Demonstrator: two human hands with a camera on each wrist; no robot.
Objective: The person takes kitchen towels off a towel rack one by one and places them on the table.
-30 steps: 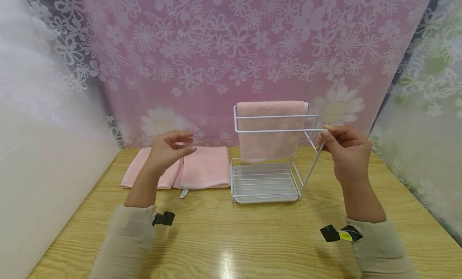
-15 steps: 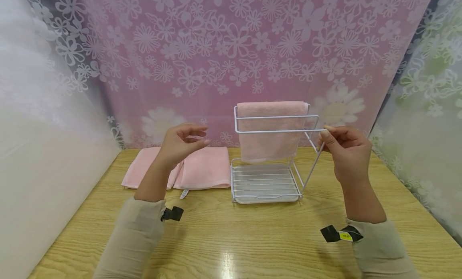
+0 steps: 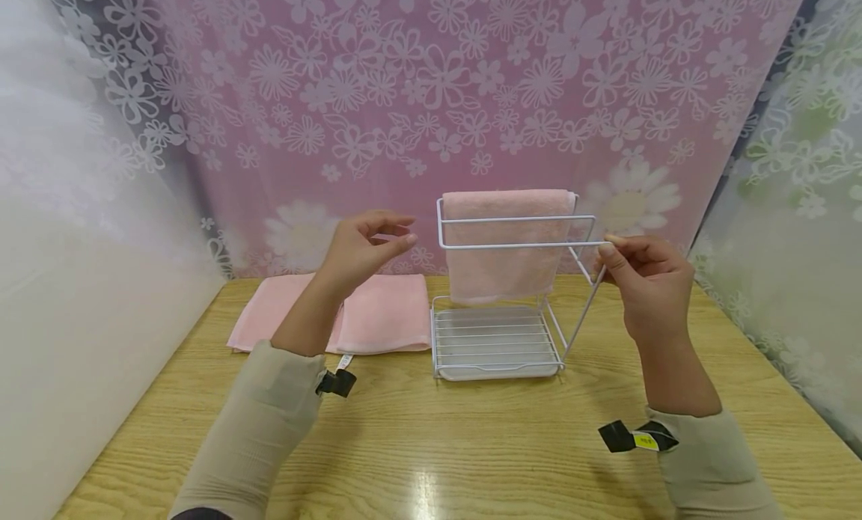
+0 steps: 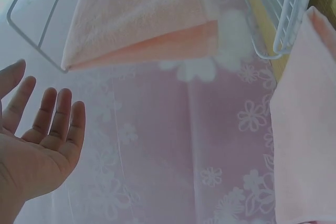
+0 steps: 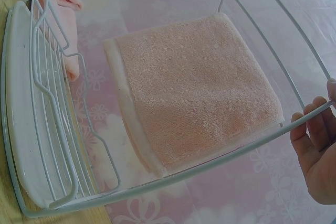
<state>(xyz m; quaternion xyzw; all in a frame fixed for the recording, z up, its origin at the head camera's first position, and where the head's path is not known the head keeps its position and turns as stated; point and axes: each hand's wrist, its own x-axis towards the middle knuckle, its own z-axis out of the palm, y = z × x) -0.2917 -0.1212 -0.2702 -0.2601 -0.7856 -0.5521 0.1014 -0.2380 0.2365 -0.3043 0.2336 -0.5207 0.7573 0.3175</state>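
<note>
A white wire rack (image 3: 512,245) stands on the table, its base a wire grid over a white tray (image 3: 498,372). Over its rearmost top bar hangs a folded pink towel (image 3: 505,273); the right wrist view shows the terry weave of this hanging towel (image 5: 194,87). My right hand (image 3: 653,284) pinches the rack's front right upper corner between thumb and fingers. My left hand (image 3: 367,251) is in the air left of the rack, fingers apart from the thumb and holding nothing. In the left wrist view the left hand (image 4: 42,135) is near the rack's top bars, below the hanging towel's edge.
Two more folded pink towels lie on the table left of the rack: a left towel (image 3: 269,310) partly behind my left forearm, and a right towel (image 3: 387,314) beside the rack's base. A white tag (image 3: 345,361) sticks out at the front. A flowered pink curtain (image 3: 404,93) closes the back.
My left hand has moved right and upward, from over the flat towels toward the rack's left side. The right hand keeps its pinch on the rack, and the rack and towels stay put.
</note>
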